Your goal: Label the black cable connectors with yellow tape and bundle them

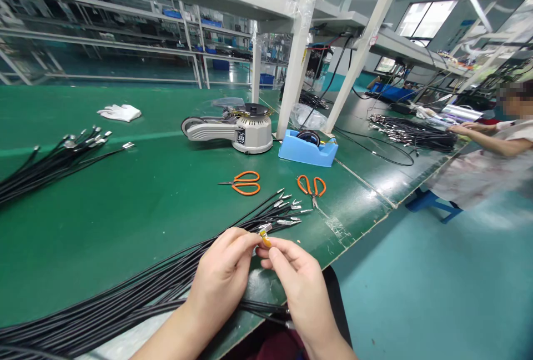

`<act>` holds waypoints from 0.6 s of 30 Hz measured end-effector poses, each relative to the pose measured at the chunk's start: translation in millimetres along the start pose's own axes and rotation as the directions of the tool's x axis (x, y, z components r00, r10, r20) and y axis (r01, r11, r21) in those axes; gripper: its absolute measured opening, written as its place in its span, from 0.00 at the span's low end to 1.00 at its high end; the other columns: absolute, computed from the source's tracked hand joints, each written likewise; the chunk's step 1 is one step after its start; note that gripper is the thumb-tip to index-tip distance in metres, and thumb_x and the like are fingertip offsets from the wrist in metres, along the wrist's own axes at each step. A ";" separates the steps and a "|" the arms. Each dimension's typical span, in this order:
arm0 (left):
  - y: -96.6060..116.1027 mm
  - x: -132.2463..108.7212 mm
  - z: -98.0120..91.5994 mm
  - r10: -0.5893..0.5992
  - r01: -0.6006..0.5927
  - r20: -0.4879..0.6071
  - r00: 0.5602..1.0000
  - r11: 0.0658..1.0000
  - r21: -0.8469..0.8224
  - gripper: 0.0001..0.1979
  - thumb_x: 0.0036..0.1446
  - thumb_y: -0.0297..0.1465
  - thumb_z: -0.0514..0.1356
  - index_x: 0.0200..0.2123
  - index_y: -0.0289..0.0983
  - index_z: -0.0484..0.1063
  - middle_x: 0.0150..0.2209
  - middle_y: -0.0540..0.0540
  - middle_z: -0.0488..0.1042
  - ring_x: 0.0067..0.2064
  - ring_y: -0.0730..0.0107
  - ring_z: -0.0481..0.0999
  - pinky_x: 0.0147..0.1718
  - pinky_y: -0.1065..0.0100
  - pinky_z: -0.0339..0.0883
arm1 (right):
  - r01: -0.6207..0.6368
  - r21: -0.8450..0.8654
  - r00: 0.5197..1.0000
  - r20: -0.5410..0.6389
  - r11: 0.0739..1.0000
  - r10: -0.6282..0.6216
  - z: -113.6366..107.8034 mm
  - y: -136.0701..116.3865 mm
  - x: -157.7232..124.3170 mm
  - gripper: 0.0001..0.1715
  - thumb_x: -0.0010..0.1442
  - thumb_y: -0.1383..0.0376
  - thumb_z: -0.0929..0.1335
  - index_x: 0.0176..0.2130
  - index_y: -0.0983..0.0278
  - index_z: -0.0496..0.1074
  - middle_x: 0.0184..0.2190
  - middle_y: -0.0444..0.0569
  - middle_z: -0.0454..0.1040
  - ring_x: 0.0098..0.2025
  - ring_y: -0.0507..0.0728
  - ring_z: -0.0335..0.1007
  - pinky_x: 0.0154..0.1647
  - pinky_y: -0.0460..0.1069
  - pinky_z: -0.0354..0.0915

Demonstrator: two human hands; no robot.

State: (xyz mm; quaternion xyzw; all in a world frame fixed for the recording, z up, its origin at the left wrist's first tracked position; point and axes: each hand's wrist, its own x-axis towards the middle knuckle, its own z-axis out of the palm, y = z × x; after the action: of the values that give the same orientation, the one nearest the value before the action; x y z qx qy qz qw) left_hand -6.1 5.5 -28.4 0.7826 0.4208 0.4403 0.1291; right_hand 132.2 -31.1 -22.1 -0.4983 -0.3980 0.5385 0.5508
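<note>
My left hand (pixel 225 265) is closed in a pinch at the metal-tipped end of a black cable (pixel 265 229). A small strip of yellow tape (pixel 265 239) sits at that end, and my right hand (pixel 300 276) pinches it between thumb and fingers. The two hands nearly meet at the table's front edge. Under and behind them stretches a bundle of black cables (pixel 166 276) with silvery connectors at its far end. Other cable ends (pixel 266 310) show below the hands. Fingers hide most of the held cable.
Two orange-handled scissors (pixel 246 183) (pixel 312 186) lie beyond the bundle. Behind them stand a round tape dispenser (pixel 252 132) and a blue tape holder (pixel 308 149). More cables (pixel 54 160) and a white glove (pixel 120 113) lie left. A co-worker (pixel 491 149) sits at right by another cable pile (pixel 412 132).
</note>
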 end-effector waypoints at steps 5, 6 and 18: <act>2.1 1.8 0.0 0.030 -0.030 -0.046 0.998 1.000 0.002 0.12 0.60 0.22 0.53 0.37 0.40 0.74 0.32 0.51 0.75 0.33 0.76 0.76 0.33 0.76 0.69 | 0.000 -0.024 1.000 -0.009 1.000 -0.001 0.6 -1.8 0.6 0.15 0.59 0.59 0.68 0.42 0.65 0.78 0.38 0.52 0.80 0.41 0.58 0.75 0.44 0.51 0.71; 2.5 2.0 -0.1 0.035 -0.035 -0.056 0.998 0.999 0.002 0.11 0.60 0.22 0.53 0.37 0.40 0.74 0.32 0.51 0.75 0.32 0.76 0.76 0.32 0.76 0.69 | -0.001 -0.024 1.000 -0.010 1.000 0.001 0.6 -2.3 0.6 0.15 0.59 0.59 0.68 0.42 0.65 0.78 0.37 0.53 0.80 0.41 0.59 0.75 0.44 0.51 0.71; 3.7 0.2 -0.4 -0.002 0.002 -0.030 1.000 1.000 0.022 0.11 0.61 0.24 0.52 0.43 0.39 0.72 0.34 0.49 0.75 0.35 0.73 0.76 0.36 0.73 0.70 | -0.007 0.033 1.000 -0.006 0.999 0.007 2.5 0.5 2.1 0.16 0.58 0.58 0.69 0.41 0.65 0.78 0.38 0.54 0.80 0.42 0.60 0.76 0.45 0.53 0.71</act>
State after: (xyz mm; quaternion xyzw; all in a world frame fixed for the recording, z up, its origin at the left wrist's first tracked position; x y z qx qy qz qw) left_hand -4.3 3.3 -25.9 0.7768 0.4283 0.4474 0.1144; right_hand 129.9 -28.8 -22.4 -0.4920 -0.3855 0.5456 0.5582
